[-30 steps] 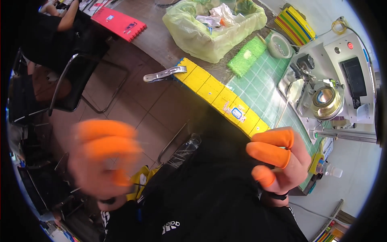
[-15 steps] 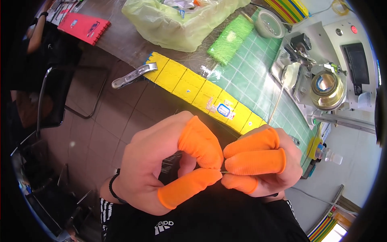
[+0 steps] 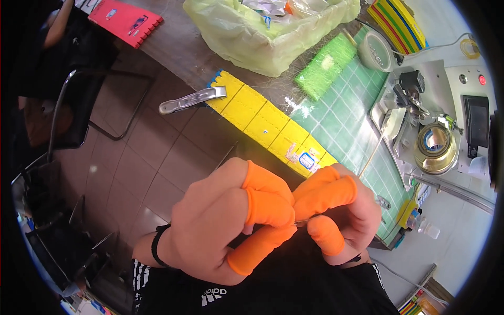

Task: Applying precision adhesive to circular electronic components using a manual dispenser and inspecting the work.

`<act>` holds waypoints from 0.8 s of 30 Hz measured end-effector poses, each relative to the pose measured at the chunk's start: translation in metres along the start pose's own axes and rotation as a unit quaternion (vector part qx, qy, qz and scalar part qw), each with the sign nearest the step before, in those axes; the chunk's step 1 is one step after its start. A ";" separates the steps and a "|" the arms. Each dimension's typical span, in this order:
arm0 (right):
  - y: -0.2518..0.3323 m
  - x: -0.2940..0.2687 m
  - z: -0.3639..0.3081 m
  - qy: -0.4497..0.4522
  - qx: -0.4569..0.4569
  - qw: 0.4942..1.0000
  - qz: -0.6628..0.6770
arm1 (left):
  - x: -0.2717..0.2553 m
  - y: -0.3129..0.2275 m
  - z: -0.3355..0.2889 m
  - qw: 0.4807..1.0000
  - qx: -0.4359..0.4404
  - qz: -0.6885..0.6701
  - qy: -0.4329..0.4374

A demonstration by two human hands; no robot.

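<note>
My left hand (image 3: 220,218) is closed, its orange-covered thumb and fingers pinched together on a thin, pale strand (image 3: 300,223), perhaps thread or wire. The fingertips of my right hand (image 3: 336,210), also in orange finger cots, press close beside the left ones. Its thumb bends toward the strand, which runs between both hands; the strand's far end is hidden. Just beyond my fingers lies a long yellow segmented block (image 3: 252,113) along the table edge, with a metal clip (image 3: 191,100) gripping its far left end.
A bin lined with a pale yellow-green bag (image 3: 236,44) and a green strand-covered block (image 3: 326,65) stand on the table. Right of them are a small bowl (image 3: 375,51) and a machine (image 3: 436,144) on a green mat (image 3: 341,118). A red block (image 3: 126,21) lies far left, near another person's arm (image 3: 58,26).
The view has shifted, so the table things appear farther right. My right thumb has moved away from its fingers, and more left fingers now press together at the pinch.
</note>
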State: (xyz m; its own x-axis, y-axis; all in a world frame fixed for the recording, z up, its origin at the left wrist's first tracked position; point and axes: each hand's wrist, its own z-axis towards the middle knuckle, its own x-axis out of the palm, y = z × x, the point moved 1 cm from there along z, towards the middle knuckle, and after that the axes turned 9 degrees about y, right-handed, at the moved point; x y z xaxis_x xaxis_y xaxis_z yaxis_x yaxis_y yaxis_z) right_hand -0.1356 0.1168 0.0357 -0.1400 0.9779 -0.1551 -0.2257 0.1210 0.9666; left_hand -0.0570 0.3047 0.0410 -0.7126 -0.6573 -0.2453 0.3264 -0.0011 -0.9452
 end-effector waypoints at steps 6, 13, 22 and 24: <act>0.009 0.003 0.007 -0.023 0.003 0.996 -0.089 | -0.003 0.000 -0.005 0.999 -0.024 -0.039 -0.019; 0.011 0.004 0.002 -0.065 -0.007 0.988 -0.141 | 0.009 0.006 -0.012 0.988 -0.042 -0.148 -0.028; -0.008 0.006 -0.007 -0.029 -0.081 0.965 -0.249 | 0.028 0.017 -0.029 0.951 -0.128 -0.273 -0.068; -0.014 0.007 -0.010 -0.027 -0.096 0.960 -0.263 | 0.031 0.021 -0.032 0.939 -0.125 -0.305 -0.096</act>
State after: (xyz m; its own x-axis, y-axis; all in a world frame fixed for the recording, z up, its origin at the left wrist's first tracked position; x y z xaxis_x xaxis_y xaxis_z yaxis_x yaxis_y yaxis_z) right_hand -0.1433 0.1203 0.0195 0.0911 0.7983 -0.5953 -0.4263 0.5716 0.7012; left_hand -0.0919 0.3083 0.0067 -0.5870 -0.7153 0.3791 -0.2790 -0.2608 -0.9242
